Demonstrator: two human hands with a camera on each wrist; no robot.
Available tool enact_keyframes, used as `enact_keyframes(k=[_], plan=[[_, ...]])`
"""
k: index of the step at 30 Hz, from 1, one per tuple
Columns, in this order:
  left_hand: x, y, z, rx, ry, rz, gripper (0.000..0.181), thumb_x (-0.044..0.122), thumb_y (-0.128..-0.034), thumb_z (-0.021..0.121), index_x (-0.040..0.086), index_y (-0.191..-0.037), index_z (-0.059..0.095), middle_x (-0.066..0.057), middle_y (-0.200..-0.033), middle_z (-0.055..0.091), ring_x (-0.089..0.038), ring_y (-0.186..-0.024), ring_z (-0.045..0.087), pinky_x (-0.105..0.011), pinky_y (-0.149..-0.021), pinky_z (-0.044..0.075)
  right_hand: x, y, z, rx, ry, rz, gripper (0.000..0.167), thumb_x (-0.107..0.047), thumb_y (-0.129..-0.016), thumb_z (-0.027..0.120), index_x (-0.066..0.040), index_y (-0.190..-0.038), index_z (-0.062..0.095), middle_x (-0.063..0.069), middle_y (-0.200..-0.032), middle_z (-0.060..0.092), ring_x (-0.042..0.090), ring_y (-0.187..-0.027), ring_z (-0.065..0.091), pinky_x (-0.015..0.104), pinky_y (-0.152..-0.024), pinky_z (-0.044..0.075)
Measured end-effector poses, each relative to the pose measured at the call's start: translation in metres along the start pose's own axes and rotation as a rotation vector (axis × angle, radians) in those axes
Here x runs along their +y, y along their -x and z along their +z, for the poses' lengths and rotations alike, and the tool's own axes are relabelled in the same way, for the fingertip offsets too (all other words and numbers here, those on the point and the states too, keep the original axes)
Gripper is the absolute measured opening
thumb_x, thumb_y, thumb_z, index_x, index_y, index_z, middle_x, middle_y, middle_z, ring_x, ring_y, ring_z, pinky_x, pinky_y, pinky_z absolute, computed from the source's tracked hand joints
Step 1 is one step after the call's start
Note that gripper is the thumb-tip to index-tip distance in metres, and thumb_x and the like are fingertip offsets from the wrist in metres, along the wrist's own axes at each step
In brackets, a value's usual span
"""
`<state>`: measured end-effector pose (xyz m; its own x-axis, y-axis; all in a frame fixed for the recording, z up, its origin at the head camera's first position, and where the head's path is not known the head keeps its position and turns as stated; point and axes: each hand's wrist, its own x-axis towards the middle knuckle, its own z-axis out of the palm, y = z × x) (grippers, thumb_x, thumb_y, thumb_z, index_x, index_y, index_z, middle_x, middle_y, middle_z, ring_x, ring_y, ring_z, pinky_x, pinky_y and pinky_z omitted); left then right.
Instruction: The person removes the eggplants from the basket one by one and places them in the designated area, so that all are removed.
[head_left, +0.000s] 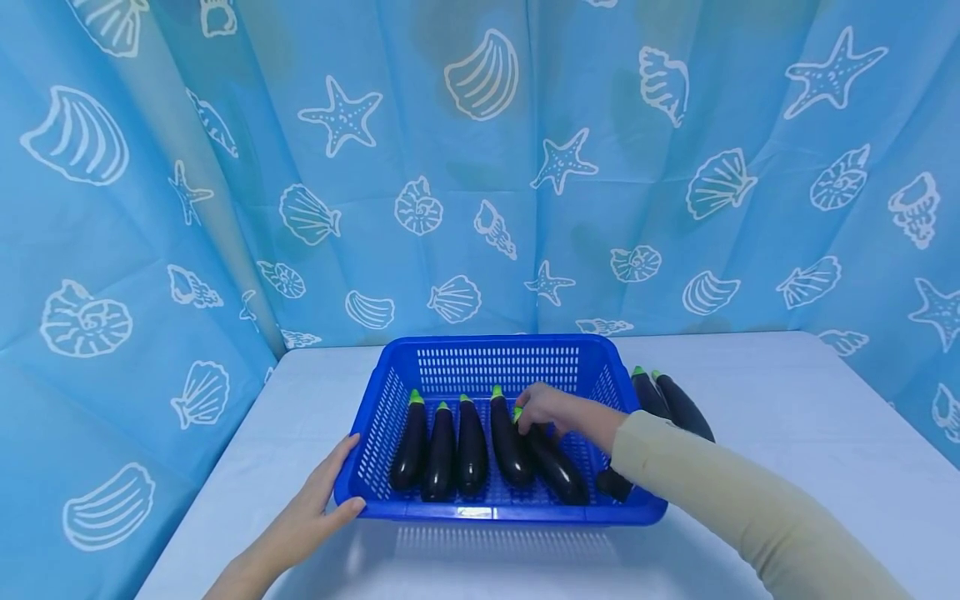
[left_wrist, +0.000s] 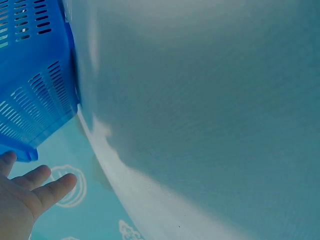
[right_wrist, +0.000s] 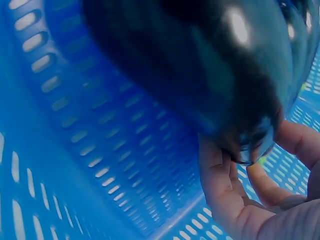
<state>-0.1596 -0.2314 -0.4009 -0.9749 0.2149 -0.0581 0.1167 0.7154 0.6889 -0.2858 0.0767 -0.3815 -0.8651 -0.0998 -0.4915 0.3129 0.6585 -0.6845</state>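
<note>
A blue plastic basket (head_left: 487,512) holds several dark purple eggplants with green stems, lying side by side. My right hand (head_left: 542,407) reaches into it and grips the stem end of an eggplant (head_left: 558,468). In the right wrist view, the fingers (right_wrist: 220,185) and thumb curl around the narrow end of this glossy eggplant (right_wrist: 200,65). Left of it lies another eggplant (head_left: 512,446). My left hand (head_left: 318,492) rests against the basket's left side with fairly straight, spread fingers. The left wrist view shows those fingers (left_wrist: 55,190) beside the basket's rim (left_wrist: 20,150).
A further eggplant (head_left: 613,483) at the basket's right end is partly hidden by my right forearm. Two more eggplants (head_left: 682,407) lie outside, on the white-covered table (head_left: 765,375). A blue curtain (head_left: 420,267) with shell prints hangs behind the table and at its sides.
</note>
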Motion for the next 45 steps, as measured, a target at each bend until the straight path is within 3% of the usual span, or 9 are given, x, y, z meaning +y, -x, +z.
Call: enact_keyframes(k=[18,27,34,45], plan=[[0.000,0.000,-0.001,-0.010,0.015,-0.008,0.078,0.040,-0.0892,0.053,0.016,-0.147,0.005,-0.021,-0.150,0.009,-0.048,-0.130,0.021,-0.062,-0.091,0.038,-0.013,0.019,-0.040,-0.066,-0.146,-0.104,0.049,-0.003,-0.082,0.062,-0.005,-0.128,0.048,0.022,-0.121,0.050,0.037,-0.107,0.052,0.053,-0.082,0.049],[-0.001,0.000,0.000,-0.011,0.032,-0.018,0.079,0.040,-0.0887,0.053,0.018,-0.147,0.004,-0.020,-0.151,0.008,-0.049,-0.130,0.021,-0.062,-0.090,0.040,-0.018,0.035,-0.068,-0.085,-0.196,-0.180,0.055,-0.006,-0.083,0.061,-0.006,-0.134,0.042,0.022,-0.132,0.041,0.041,-0.117,0.045,0.053,-0.085,0.047],[0.000,0.000,0.000,-0.010,0.038,-0.018,0.078,0.039,-0.0891,0.052,0.017,-0.147,0.005,-0.021,-0.150,0.008,-0.049,-0.130,0.021,-0.062,-0.090,0.038,-0.011,0.046,-0.093,-0.076,-0.190,-0.231,0.058,-0.011,-0.086,0.058,-0.004,-0.138,0.034,0.024,-0.132,0.041,0.042,-0.118,0.043,0.054,-0.089,0.045],[0.002,0.001,0.000,-0.004,0.038,-0.017,0.078,0.039,-0.0894,0.052,0.016,-0.147,0.005,-0.022,-0.150,0.009,-0.050,-0.130,0.022,-0.062,-0.090,0.039,0.012,0.057,-0.128,-0.009,-0.135,-0.228,0.063,-0.015,-0.088,0.056,-0.003,-0.142,0.026,0.029,-0.137,0.035,0.046,-0.123,0.035,0.058,-0.094,0.038]])
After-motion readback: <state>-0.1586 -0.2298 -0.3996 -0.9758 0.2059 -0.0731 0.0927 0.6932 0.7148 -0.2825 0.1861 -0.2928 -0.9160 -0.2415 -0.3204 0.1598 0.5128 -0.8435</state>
